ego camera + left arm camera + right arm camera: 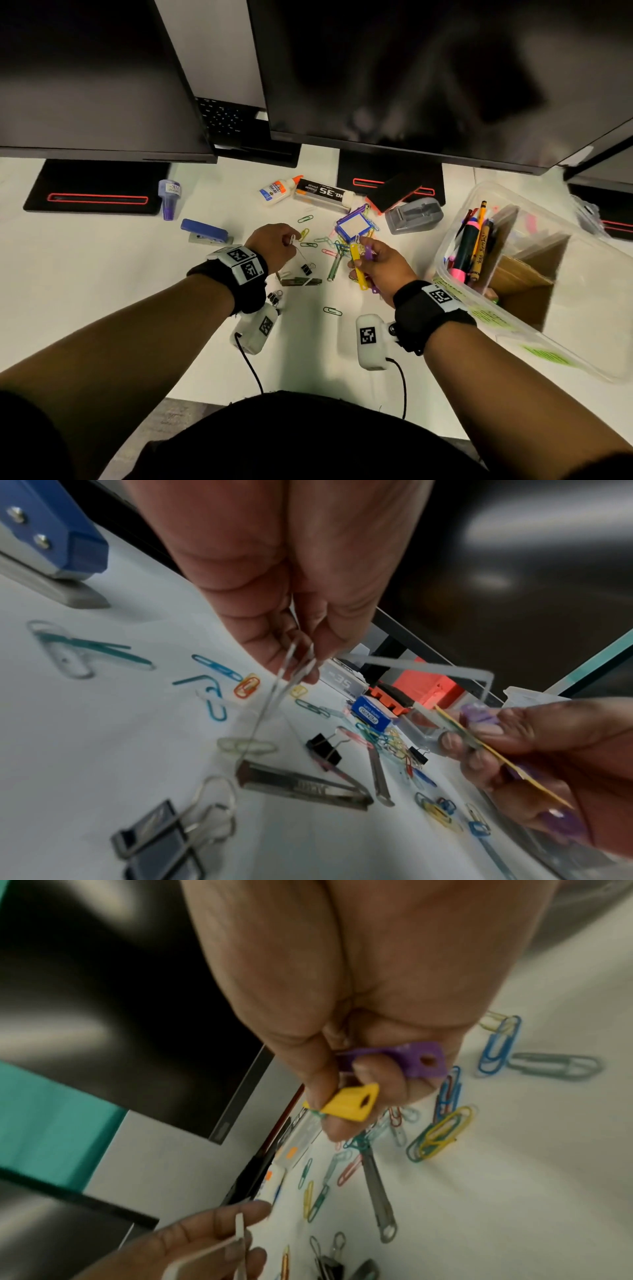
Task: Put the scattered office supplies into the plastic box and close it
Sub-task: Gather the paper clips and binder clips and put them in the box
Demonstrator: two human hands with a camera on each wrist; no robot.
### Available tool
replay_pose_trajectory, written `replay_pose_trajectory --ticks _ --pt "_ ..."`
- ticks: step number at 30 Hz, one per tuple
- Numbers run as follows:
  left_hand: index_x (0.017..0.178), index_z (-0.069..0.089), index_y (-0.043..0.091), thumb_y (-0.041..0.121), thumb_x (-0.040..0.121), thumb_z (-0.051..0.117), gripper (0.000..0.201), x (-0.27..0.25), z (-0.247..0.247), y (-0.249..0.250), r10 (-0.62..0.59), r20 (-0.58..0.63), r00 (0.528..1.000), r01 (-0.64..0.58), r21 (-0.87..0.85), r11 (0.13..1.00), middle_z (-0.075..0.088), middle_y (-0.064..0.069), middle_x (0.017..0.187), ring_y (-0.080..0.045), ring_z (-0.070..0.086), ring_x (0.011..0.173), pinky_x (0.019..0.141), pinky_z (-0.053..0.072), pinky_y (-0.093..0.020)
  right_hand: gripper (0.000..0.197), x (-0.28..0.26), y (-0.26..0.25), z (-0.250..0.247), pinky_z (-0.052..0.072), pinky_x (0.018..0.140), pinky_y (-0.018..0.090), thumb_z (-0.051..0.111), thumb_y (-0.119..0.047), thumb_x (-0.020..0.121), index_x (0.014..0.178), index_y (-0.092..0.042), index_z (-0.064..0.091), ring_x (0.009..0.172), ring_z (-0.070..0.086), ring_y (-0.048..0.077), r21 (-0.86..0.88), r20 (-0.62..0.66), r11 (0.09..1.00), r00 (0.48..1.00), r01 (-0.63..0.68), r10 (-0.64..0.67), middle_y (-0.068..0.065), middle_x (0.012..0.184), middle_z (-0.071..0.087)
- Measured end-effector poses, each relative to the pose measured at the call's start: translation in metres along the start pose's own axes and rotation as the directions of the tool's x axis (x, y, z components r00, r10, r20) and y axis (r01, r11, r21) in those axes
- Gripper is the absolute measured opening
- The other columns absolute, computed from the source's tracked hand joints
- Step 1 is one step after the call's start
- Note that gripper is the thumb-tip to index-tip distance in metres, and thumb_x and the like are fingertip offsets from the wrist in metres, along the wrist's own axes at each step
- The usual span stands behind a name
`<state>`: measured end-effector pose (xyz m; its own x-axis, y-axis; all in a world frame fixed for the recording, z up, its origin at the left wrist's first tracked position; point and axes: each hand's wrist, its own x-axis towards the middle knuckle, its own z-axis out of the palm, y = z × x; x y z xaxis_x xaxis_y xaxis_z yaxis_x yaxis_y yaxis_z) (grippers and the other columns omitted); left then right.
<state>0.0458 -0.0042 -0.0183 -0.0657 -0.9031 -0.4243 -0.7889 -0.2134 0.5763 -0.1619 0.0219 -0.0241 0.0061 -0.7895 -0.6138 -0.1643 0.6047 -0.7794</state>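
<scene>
The person is in the middle of picking up little things. The left hand [274, 245] pinches a thin silver wire paper clip [296, 664] between thumb and fingertips, above the white counter [102, 274]. The right hand [380, 265] has its fingers curled round two flat plastic tags — a yellow tag [352, 1100] and a purple tag [407, 1060].

The clear plastic box [582, 260] sits open at the right, with pens and markers already standing in it. It is near the right hand.

Lots still lies loose — the coloured paper clips [322, 241], black binder clips [306, 269], the white glue bottle [279, 188], the blue hole punch [205, 233].

I think the next move is to carry both handfuls over to the box and let go. The clips are tiny and slippery, so the pinch must stay tight on the way.
</scene>
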Motion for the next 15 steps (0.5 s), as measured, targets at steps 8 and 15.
replay_pose_trajectory --ticks 8,15 --pt "0.119 0.059 0.008 0.002 0.089 0.049 0.032 -0.007 -0.005 0.000 -0.034 0.012 0.999 0.036 -0.256 0.966 0.068 -0.013 0.113 -0.024 0.063 0.103 0.090 0.051 -0.032 0.044 -0.012 0.003 -0.002 0.037 0.036 0.019 0.032 0.010 0.087 0.123 -0.005 0.052 0.058 0.055 0.021 0.299 0.103 0.952 0.994 -0.065 0.035 0.012 0.075 0.054" --pt "0.121 0.057 0.004 -0.006 0.089 0.041 0.037 -0.018 -0.014 -0.003 -0.026 0.011 1.000 0.029 -0.371 0.928 0.067 -0.017 0.113 -0.019 0.061 0.088 0.076 0.051 -0.022 0.024 -0.020 -0.006 0.015 0.032 0.043 0.020 0.035 -0.011 0.091 0.102 -0.011 0.056 0.048 0.043 0.014 0.415 0.182 0.905 0.983 -0.095 0.020 0.005 0.062 0.047"
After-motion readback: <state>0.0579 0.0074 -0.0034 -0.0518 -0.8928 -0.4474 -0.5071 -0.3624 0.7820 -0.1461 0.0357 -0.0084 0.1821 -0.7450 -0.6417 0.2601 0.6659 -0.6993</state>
